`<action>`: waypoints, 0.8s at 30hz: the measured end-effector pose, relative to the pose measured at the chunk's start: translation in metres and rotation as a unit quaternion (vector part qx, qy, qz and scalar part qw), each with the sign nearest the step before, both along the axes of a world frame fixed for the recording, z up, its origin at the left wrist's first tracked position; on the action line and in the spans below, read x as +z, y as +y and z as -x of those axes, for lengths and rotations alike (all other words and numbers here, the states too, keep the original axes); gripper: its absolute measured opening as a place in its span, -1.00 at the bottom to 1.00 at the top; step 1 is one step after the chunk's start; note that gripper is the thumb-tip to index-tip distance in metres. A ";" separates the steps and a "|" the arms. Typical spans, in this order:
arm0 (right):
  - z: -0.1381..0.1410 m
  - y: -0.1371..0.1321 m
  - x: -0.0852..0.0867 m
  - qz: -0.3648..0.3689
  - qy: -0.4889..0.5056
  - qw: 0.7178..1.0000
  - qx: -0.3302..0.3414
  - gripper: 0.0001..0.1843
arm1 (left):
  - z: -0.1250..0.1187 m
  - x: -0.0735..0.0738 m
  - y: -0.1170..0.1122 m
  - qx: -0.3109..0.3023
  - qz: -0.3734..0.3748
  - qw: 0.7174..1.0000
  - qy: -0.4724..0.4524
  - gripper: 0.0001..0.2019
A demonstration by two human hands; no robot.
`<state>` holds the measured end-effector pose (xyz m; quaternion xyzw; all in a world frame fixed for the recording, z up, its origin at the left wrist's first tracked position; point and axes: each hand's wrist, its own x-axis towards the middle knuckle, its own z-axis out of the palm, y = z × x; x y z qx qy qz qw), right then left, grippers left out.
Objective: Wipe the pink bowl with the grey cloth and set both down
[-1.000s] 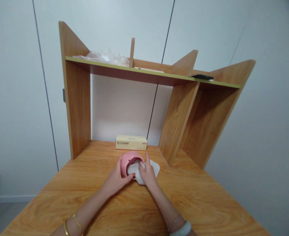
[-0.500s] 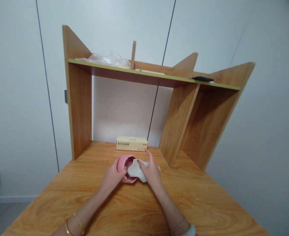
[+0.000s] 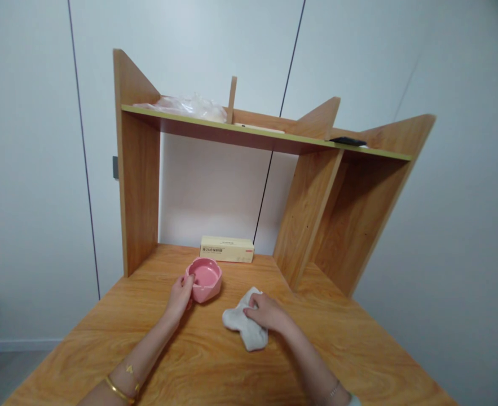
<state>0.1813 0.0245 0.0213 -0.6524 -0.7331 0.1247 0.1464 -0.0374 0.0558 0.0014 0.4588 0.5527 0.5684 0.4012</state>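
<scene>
Left hand [image 3: 180,294] grips the near-left rim of the pink bowl [image 3: 205,278], which stands upright on the bench [image 3: 105,338] at frame centre. Right hand [image 3: 265,311] lies closed on the white cloth [image 3: 249,330], lower centre. Bowl looks rigid, smooth, likely breakable: take by rim. Cloth soft, limp: pinch anywhere. Box [image 3: 227,248] behind.

1 head view looks forward and down from close above the desk [image 3: 215,361] toward the shelf unit [image 3: 274,141].

Upright pink bowl [image 3: 205,278], crumpled white cloth [image 3: 245,328]
</scene>
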 end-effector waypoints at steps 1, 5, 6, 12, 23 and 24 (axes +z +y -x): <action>0.011 -0.008 0.001 -0.001 -0.009 1.000 0.017 -0.84 | -0.001 0.001 -0.001 -0.003 0.002 1.000 -0.011 -0.68; 0.052 -0.042 0.010 0.005 -0.005 0.994 0.113 -0.71 | -0.001 0.003 -0.003 -0.019 -0.005 0.997 -0.070 -0.65; 0.059 -0.048 0.014 0.005 0.000 0.991 0.135 -0.66 | -0.001 0.004 -0.003 -0.022 -0.005 0.996 -0.086 -0.64; 0.068 -0.035 0.047 -0.082 0.091 0.992 0.032 -0.54 | -0.005 0.002 -0.005 -0.056 0.005 0.992 -0.116 -0.65; 0.035 0.018 0.015 -0.090 0.160 0.981 -0.059 -0.68 | -0.024 0.001 -0.015 -0.203 -0.027 0.977 -0.064 -0.39; 0.024 0.020 0.014 -0.076 0.166 0.981 -0.071 -0.67 | -0.023 0.001 -0.013 -0.204 -0.029 0.977 -0.056 -0.41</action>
